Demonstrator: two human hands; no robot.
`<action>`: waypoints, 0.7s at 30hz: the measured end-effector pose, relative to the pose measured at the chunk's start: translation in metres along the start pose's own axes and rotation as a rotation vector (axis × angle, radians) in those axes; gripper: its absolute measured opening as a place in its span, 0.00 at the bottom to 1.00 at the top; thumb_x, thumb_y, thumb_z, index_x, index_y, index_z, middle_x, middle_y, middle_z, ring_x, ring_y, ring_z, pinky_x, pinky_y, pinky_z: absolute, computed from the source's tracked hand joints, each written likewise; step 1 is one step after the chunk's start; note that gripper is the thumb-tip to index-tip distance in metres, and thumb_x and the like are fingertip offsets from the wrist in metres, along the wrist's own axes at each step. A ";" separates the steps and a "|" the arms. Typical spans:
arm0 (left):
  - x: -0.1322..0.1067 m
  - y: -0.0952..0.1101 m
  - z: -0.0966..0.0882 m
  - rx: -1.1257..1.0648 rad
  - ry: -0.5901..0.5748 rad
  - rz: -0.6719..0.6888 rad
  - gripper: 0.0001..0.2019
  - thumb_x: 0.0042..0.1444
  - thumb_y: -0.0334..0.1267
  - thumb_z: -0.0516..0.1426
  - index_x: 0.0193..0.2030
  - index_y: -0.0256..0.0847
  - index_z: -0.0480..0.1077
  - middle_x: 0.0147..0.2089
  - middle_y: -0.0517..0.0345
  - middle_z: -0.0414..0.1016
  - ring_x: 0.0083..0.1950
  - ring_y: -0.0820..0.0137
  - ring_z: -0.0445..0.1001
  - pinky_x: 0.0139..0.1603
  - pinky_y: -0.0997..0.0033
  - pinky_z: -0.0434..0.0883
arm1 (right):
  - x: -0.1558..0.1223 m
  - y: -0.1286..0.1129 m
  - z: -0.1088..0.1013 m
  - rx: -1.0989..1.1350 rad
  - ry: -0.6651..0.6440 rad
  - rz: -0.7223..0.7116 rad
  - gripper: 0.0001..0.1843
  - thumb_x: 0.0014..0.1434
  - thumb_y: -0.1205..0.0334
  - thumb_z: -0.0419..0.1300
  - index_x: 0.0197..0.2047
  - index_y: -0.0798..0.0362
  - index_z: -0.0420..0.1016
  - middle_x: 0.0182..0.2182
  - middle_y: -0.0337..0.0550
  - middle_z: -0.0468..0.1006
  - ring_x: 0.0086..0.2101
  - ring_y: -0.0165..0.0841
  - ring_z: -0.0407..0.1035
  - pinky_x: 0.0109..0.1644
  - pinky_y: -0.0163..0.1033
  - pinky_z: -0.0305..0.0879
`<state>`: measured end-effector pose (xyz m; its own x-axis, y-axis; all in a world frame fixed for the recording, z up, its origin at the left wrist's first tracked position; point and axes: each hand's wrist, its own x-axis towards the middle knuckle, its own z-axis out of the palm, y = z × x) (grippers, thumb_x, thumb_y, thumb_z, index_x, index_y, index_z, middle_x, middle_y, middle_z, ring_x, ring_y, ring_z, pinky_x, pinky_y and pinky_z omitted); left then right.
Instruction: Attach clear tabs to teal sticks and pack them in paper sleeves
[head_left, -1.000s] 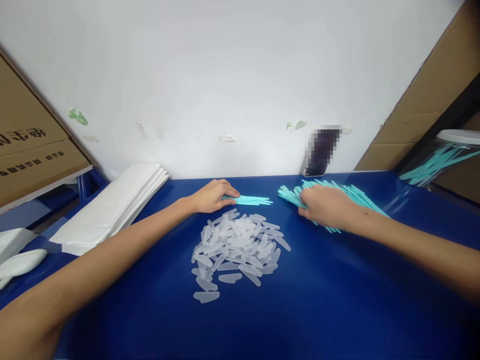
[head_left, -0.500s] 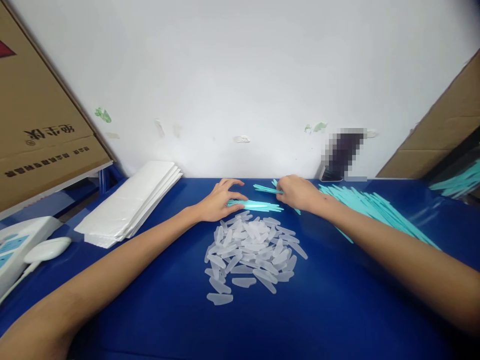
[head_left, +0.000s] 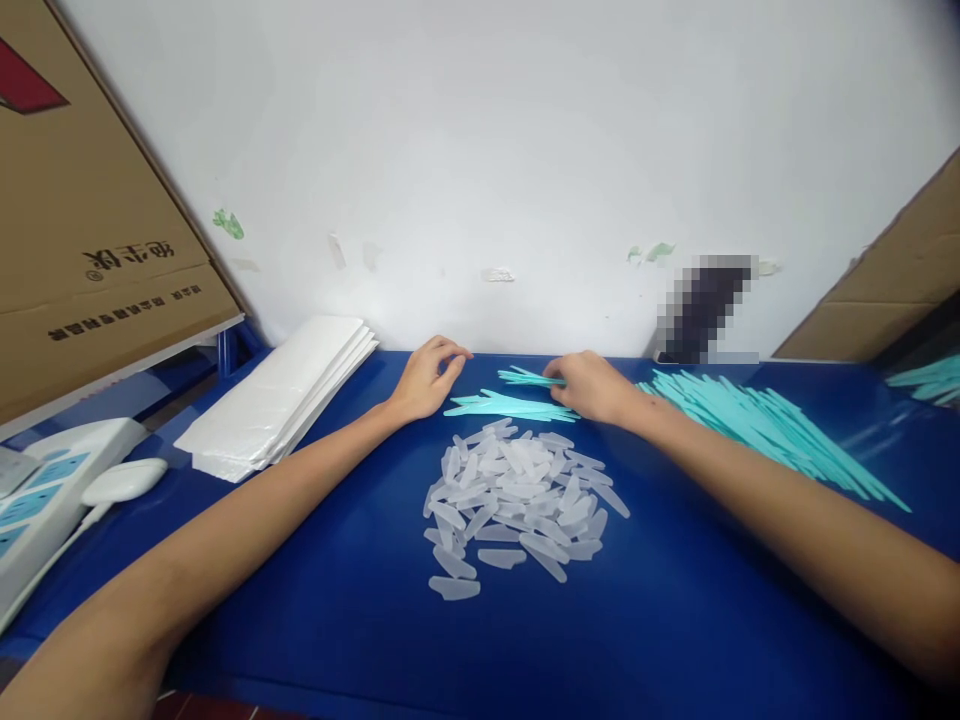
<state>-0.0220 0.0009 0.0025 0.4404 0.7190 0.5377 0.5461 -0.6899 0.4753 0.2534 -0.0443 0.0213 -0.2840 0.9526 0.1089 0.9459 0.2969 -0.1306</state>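
Observation:
My right hand point(head_left: 592, 385) pinches the end of a few thin teal strips point(head_left: 525, 377), which stick out to the left just above the blue table. A small bundle of similar teal strips point(head_left: 510, 405) lies flat in front of it. Left of that bundle, my left hand point(head_left: 431, 378) hovers with curved fingers; a gap shows between thumb and forefinger, and I see nothing in it. Closer to me is a loose heap of frosted, translucent flat pieces point(head_left: 517, 490). Beyond my right wrist spreads a larger pile of teal strips point(head_left: 765, 425).
White flat packets point(head_left: 277, 400) are stacked at the left, behind a power strip point(head_left: 67, 480) with a white plug. A printed cardboard box point(head_left: 112, 190) stands at far left. A pixelated dark object point(head_left: 705, 310) leans on the white wall. More cardboard point(head_left: 877, 260) is at right.
My left hand has let go of the flat bundle and drawn back up and left. The right hand's strips now lie closer together. The view has shifted slightly.

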 end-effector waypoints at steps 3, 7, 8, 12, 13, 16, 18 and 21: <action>-0.002 -0.001 -0.003 0.010 0.027 -0.007 0.18 0.68 0.45 0.50 0.48 0.40 0.77 0.48 0.50 0.74 0.48 0.64 0.74 0.47 0.64 0.72 | 0.010 -0.005 0.007 0.173 0.049 -0.082 0.16 0.57 0.66 0.58 0.46 0.53 0.83 0.40 0.47 0.84 0.43 0.41 0.76 0.46 0.41 0.68; -0.009 0.001 -0.003 0.054 -0.039 0.064 0.19 0.69 0.48 0.50 0.56 0.41 0.73 0.55 0.47 0.74 0.59 0.59 0.70 0.64 0.55 0.66 | 0.014 -0.013 0.014 0.304 0.062 -0.149 0.17 0.59 0.63 0.59 0.49 0.52 0.83 0.43 0.44 0.85 0.41 0.38 0.77 0.48 0.41 0.70; -0.010 0.001 -0.003 0.067 -0.083 0.085 0.20 0.69 0.49 0.50 0.58 0.42 0.72 0.58 0.47 0.73 0.62 0.59 0.69 0.67 0.54 0.64 | 0.013 -0.014 0.015 0.324 0.066 -0.167 0.17 0.60 0.61 0.59 0.50 0.52 0.82 0.44 0.45 0.84 0.41 0.38 0.77 0.48 0.42 0.71; -0.013 0.003 -0.001 0.138 -0.298 0.114 0.26 0.69 0.55 0.49 0.67 0.46 0.65 0.71 0.46 0.62 0.72 0.53 0.59 0.70 0.45 0.58 | 0.004 -0.012 0.017 0.376 0.106 -0.222 0.20 0.65 0.54 0.55 0.54 0.51 0.81 0.51 0.46 0.83 0.45 0.39 0.77 0.50 0.44 0.71; -0.013 0.004 -0.001 0.156 -0.355 0.114 0.27 0.69 0.56 0.49 0.69 0.47 0.63 0.74 0.46 0.59 0.74 0.52 0.56 0.71 0.43 0.56 | 0.002 -0.011 0.018 0.377 0.129 -0.218 0.20 0.66 0.54 0.54 0.53 0.51 0.81 0.51 0.46 0.82 0.45 0.39 0.77 0.49 0.43 0.71; -0.012 0.005 0.000 0.182 -0.481 0.098 0.31 0.68 0.58 0.48 0.74 0.49 0.56 0.78 0.47 0.51 0.78 0.49 0.48 0.73 0.38 0.49 | -0.008 -0.008 0.020 0.366 0.239 -0.133 0.18 0.65 0.52 0.56 0.48 0.50 0.83 0.48 0.44 0.84 0.43 0.39 0.77 0.47 0.43 0.70; -0.011 0.005 0.000 0.184 -0.529 0.091 0.33 0.68 0.59 0.48 0.75 0.51 0.53 0.79 0.50 0.48 0.79 0.48 0.43 0.74 0.36 0.46 | -0.014 -0.008 0.021 0.367 0.316 -0.047 0.16 0.60 0.50 0.61 0.44 0.49 0.83 0.43 0.43 0.85 0.41 0.39 0.77 0.46 0.43 0.69; -0.007 0.005 -0.001 0.185 -0.598 0.147 0.31 0.69 0.58 0.48 0.75 0.54 0.53 0.79 0.53 0.46 0.79 0.47 0.41 0.74 0.35 0.45 | -0.018 -0.008 0.022 0.396 0.367 -0.004 0.15 0.60 0.51 0.60 0.42 0.51 0.82 0.40 0.44 0.84 0.40 0.40 0.76 0.46 0.43 0.68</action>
<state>-0.0228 -0.0078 0.0016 0.8124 0.5774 0.0813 0.5398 -0.7975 0.2695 0.2474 -0.0620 -0.0017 -0.1472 0.8867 0.4384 0.7930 0.3707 -0.4835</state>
